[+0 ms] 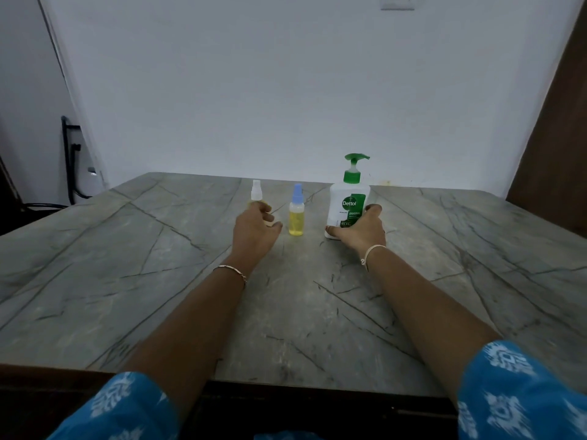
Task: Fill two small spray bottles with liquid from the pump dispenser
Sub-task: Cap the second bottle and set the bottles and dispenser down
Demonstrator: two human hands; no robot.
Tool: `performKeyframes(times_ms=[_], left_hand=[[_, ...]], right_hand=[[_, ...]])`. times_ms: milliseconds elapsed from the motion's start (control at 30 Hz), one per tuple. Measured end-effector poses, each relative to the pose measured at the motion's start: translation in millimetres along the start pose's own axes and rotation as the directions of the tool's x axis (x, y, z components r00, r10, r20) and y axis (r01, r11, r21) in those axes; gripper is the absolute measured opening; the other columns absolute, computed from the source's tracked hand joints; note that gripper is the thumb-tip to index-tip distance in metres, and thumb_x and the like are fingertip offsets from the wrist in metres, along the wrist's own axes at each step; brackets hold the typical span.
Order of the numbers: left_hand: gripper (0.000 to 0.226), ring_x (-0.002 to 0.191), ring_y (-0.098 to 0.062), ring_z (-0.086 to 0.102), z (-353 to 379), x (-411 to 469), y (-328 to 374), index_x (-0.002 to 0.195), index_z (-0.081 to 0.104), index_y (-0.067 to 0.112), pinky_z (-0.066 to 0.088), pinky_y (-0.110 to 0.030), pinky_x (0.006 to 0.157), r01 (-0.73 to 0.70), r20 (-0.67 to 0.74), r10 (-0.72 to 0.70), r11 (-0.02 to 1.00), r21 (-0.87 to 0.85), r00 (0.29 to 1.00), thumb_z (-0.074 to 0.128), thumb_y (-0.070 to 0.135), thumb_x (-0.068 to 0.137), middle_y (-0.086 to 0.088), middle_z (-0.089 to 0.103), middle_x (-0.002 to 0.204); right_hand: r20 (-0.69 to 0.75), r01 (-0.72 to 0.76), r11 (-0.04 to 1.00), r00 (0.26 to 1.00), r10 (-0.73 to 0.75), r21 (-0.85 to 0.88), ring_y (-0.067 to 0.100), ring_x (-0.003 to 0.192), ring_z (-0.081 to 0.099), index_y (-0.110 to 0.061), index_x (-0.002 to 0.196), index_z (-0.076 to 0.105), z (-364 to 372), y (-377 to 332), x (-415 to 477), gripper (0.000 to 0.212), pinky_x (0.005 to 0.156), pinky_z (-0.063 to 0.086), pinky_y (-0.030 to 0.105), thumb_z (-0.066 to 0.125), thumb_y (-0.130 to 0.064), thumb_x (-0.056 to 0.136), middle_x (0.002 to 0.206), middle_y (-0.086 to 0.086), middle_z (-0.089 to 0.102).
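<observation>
On the desk (158,281), the right hand (360,230) wraps the pump dispenser (349,198) low down, likely to steady it. The left hand (254,233) curves at the white-capped spray bottle (256,191), grip unclear. The blue-capped spray bottle (296,214) stands between.

This looks like a room in a home. A grey, dark-veined stone-patterned counter (158,281) stands against a plain white painted wall (286,90) with a white switch plate (397,2). Black cables (68,160) hang at the left and a dark brown wooden panel (559,147) rises at the right. A white household handwash pump bottle with a green head (349,198) stands on the counter.
</observation>
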State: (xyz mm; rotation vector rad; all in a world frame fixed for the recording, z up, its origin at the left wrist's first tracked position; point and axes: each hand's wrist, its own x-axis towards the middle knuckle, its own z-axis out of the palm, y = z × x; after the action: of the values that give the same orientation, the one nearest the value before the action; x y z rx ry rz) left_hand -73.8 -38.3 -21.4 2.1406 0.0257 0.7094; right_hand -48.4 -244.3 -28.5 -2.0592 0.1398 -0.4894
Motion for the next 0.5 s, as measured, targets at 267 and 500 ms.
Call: performKeyframes(times_ms=[267,500], left_hand=[[0.078,0.126,-0.027,0.053,16.8,1.8,7.2,0.147,0.030,0.007,0.044,-0.039,0.104,-0.015,0.273,-0.005,0.997,0.072,0.962,0.074,0.019,0.084,-0.010,0.043,0.148],[0.076,0.121,-0.024,0.057,31.3,21.8,4.0,0.143,0.037,0.007,0.046,-0.031,0.098,-0.001,0.303,-0.037,0.992,0.123,0.952,0.077,0.018,0.079,-0.009,0.051,0.142]], right_hand=[[0.051,0.047,0.999,0.998,-0.046,-0.020,0.030,0.109,0.059,-0.020,0.114,0.028,-4.1,3.5,10.1,0.085,0.090,0.051,0.044,0.090,-0.036,0.058,0.119,0.007,0.058],[0.134,0.104,0.993,0.985,-0.110,0.052,0.021,0.106,0.057,-0.022,0.115,0.027,-3.0,10.1,20.0,0.086,0.086,0.046,0.032,0.093,-0.029,0.059,0.112,-0.003,0.054]])
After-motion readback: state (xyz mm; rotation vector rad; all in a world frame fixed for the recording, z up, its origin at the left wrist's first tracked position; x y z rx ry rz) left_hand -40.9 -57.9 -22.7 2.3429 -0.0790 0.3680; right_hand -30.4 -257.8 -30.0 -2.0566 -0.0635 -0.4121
